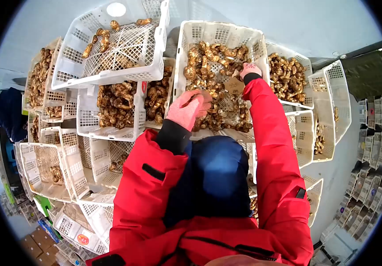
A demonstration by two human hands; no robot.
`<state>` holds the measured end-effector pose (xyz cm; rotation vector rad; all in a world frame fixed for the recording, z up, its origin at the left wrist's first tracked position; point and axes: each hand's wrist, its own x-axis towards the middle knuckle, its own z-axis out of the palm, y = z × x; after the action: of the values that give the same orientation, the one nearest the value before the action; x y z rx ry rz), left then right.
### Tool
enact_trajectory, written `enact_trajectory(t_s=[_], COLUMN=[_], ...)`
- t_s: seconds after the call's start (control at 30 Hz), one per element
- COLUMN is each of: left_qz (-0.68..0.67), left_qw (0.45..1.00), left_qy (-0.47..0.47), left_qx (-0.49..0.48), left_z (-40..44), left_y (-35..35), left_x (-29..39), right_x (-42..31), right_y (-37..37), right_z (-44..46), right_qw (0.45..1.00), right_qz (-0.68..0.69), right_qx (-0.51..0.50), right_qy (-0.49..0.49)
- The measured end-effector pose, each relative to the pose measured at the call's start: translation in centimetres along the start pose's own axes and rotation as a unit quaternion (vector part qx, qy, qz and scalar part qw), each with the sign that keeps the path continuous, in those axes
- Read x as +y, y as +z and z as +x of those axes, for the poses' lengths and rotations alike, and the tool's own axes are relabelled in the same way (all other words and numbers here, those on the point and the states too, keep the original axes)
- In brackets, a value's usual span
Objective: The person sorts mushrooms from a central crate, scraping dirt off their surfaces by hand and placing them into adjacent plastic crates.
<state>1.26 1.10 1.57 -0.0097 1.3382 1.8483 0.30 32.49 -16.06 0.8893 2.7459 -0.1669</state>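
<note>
While mushrooms [232, 69] lie beside the right hand [250, 69], its grip unclear, left hand [192, 108] curled near others, hold also unclear

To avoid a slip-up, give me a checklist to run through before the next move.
1. Right hand at the mushrooms in the middle crate: ok.
2. Right hand's grip on a mushroom: cannot tell, contact hidden.
3. Left hand empty: cannot tell, its curl hides the inside.
4. Room in the upper-left crate: ok, bare floor shows.
5. Room in the crate just right: not ok, mushrooms fill it.
</note>
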Motion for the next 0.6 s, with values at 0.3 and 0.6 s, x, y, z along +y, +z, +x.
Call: enact_trajectory(t_s=[0.3,0.6], left_qz=[0.009,0.069], left_qw=[1.0,0.997], left_qy=[0.004,-0.021], left_qx=[0.002,-0.017], left_z=[0.3,1.1], left_y=[-0.2,0.2], left_x=[-0.5,-1.0], right_x=[-0.3,-5.6], right_y=[0.5,-9.9], right_z=[-0.2,-12.9], right_qw=[0.997,0.691], right_qz=[0.034,0.713], right_qx=[0.014,0.023], right_qy=[0.065,-0.114])
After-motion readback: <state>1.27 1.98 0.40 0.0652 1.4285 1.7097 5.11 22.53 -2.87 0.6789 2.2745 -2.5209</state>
